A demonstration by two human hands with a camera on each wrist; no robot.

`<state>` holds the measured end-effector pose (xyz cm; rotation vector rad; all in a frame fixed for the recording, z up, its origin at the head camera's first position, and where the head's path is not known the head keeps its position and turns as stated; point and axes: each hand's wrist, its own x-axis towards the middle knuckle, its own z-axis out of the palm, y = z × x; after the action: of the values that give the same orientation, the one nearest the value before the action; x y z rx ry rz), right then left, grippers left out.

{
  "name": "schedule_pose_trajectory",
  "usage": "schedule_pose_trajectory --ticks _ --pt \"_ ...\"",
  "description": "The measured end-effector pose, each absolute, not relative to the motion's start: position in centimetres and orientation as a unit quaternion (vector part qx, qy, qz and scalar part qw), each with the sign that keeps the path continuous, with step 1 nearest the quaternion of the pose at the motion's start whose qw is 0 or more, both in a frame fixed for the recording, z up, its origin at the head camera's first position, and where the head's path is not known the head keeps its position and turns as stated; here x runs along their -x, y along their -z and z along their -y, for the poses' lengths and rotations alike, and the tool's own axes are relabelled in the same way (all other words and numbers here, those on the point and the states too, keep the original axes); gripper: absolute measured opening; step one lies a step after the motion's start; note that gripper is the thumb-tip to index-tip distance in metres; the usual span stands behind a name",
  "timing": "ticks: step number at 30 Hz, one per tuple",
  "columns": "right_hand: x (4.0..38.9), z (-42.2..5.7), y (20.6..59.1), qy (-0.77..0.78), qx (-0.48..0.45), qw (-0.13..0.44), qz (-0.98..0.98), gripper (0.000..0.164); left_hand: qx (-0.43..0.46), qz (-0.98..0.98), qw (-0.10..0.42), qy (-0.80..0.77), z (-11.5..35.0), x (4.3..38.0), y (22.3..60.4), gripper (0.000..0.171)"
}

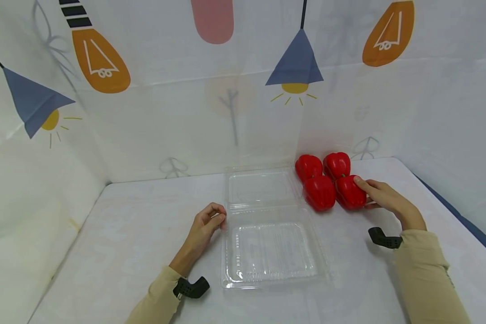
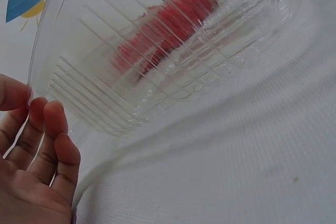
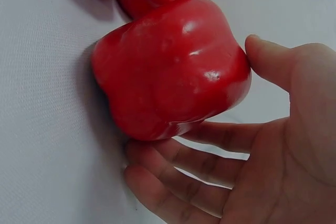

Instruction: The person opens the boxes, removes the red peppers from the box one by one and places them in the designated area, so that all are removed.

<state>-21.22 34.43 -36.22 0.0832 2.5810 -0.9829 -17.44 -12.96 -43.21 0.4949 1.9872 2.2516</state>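
Note:
Pinched between the thumb and fingers of my left hand (image 1: 204, 229) is the left edge of a clear plastic clamshell box (image 1: 273, 247), which lies unfolded with its lid half (image 1: 263, 186) toward the back wall. In the left wrist view the thumb and fingertips meet at the rim of the box (image 2: 100, 93), and red shows through the ribbed plastic. My right hand (image 1: 384, 198) grips a red bell pepper (image 1: 350, 193), thumb on top and fingers beneath. This pepper (image 3: 173, 72) is the front right one of several, set close beside another pepper (image 1: 320, 192).
Two more red peppers stand behind, one at left (image 1: 308, 167) and one at right (image 1: 337, 164), near the back wall. White cloth covers the table (image 1: 146, 225). A printed curtain (image 1: 166, 112) rises at the back and sides.

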Motion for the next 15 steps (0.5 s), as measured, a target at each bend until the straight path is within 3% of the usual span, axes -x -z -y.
schedule_pose_trajectory --ticks 15 --pt "21.11 -34.67 36.25 0.365 -0.031 0.181 -0.913 0.090 -0.167 -0.656 0.051 -0.734 12.90 17.62 43.26 0.031"
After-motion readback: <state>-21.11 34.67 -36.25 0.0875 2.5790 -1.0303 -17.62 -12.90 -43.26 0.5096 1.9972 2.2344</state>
